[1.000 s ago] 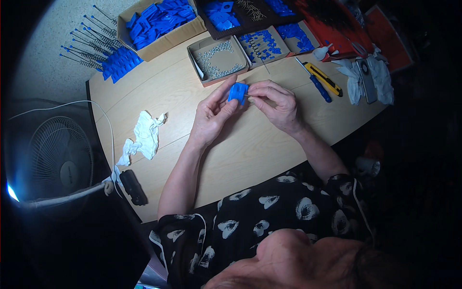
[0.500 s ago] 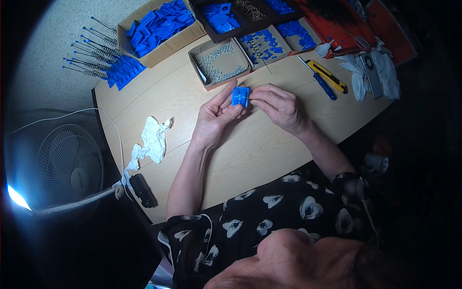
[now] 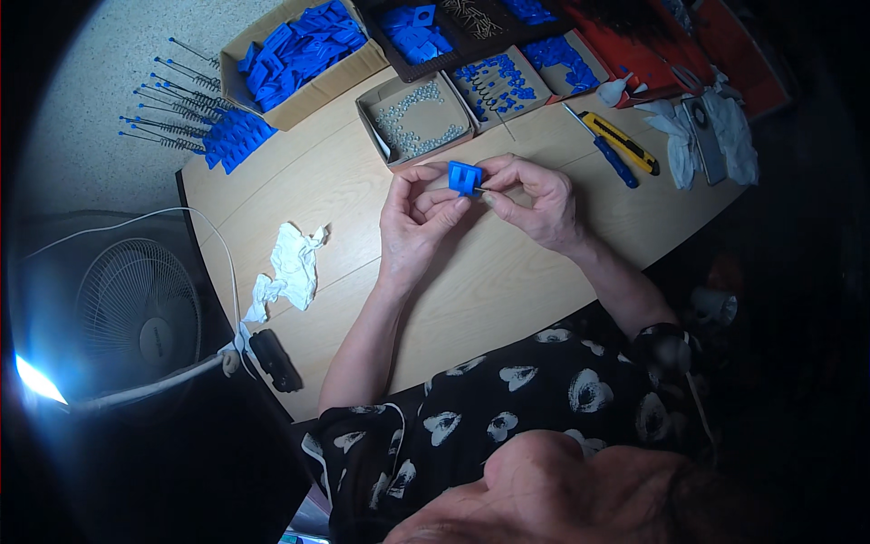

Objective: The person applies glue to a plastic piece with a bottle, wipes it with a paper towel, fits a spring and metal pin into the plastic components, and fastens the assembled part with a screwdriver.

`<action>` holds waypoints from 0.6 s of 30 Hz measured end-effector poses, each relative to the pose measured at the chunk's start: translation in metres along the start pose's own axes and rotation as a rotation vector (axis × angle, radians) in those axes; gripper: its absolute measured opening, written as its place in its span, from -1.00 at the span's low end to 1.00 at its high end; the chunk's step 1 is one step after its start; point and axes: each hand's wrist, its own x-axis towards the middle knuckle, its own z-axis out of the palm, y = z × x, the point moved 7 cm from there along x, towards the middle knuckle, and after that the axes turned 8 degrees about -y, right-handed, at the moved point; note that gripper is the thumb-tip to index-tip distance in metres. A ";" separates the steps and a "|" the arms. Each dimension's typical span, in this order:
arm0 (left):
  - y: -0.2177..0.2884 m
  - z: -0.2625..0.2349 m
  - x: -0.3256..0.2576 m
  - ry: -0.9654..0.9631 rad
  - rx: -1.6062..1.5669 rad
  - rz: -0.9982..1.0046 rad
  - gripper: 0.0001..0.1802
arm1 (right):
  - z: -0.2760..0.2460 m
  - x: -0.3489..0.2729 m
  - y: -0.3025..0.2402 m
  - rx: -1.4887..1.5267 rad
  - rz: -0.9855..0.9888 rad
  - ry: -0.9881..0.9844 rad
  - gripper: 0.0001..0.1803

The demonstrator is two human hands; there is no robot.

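Above the table, my left hand (image 3: 415,220) is closed on a small blue plastic part (image 3: 465,177), pinching it between thumb and fingers. The part is tilted, with raised ridges and recesses showing on the side that faces me. From the right, my right hand (image 3: 541,201) pinches a thin metal pin (image 3: 483,189) against the part's lower right edge. Only a short bit of the pin shows; whether its tip is inside the part cannot be made out.
Beyond my hands stand a cardboard box of clear beads (image 3: 417,118), a tray of small blue pieces with springs (image 3: 498,82) and a carton of blue plates (image 3: 304,54). A screwdriver (image 3: 603,150) and yellow cutter (image 3: 621,143) lie right; crumpled tissue (image 3: 294,263) lies left.
The blue part has turned in my left hand and moved slightly right, showing another side. My right hand has shifted a little with it, still pinching the pin.
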 end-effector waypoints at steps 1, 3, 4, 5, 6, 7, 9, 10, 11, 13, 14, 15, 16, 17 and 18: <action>-0.003 -0.001 -0.001 0.011 -0.046 -0.033 -0.58 | 0.000 0.000 -0.010 -0.114 -0.048 0.015 -0.88; -0.003 0.000 0.000 0.012 -0.068 -0.003 -0.58 | 0.003 0.000 -0.017 -0.229 -0.098 0.025 -0.89; -0.003 0.001 0.000 0.011 -0.088 0.025 -0.57 | 0.003 0.000 -0.016 -0.244 -0.101 0.023 -0.89; -0.002 0.001 0.000 0.016 -0.089 0.029 -0.57 | 0.004 0.000 -0.015 -0.259 -0.103 0.022 -0.88; -0.001 0.003 0.000 0.003 -0.084 0.032 -0.59 | 0.004 -0.001 -0.013 -0.259 -0.105 0.015 -0.88; 0.000 0.004 0.000 -0.009 -0.080 0.035 -0.61 | 0.003 -0.001 -0.010 -0.237 -0.085 0.022 -0.88; 0.000 0.002 -0.001 -0.018 -0.059 0.033 -0.63 | 0.002 -0.001 -0.009 -0.218 -0.067 0.022 -0.88; -0.001 0.002 -0.001 -0.031 -0.036 0.025 -0.65 | 0.002 -0.001 -0.009 -0.231 -0.060 0.026 -0.88; 0.000 0.002 -0.002 -0.024 -0.037 0.029 -0.65 | 0.002 -0.001 -0.009 -0.245 -0.053 0.029 -0.88; 0.002 0.003 -0.002 -0.004 0.006 0.017 -0.65 | 0.003 0.000 -0.010 -0.264 -0.080 0.031 -0.88; 0.001 0.001 -0.003 0.000 0.004 0.019 -0.65 | 0.004 0.000 -0.011 -0.284 -0.106 0.040 -0.88; -0.001 0.000 -0.004 -0.005 0.020 0.007 -0.65 | 0.004 0.000 -0.011 -0.284 -0.106 0.035 -0.88; -0.002 -0.001 -0.004 -0.011 0.036 -0.005 -0.64 | 0.005 0.000 -0.011 -0.313 -0.113 0.016 -0.89; -0.002 0.000 -0.004 -0.008 0.034 -0.002 -0.64 | 0.006 0.000 -0.012 -0.342 -0.120 -0.004 -0.89; -0.002 0.000 -0.003 0.008 0.009 0.003 -0.64 | 0.006 0.000 -0.009 -0.342 -0.121 -0.008 -0.89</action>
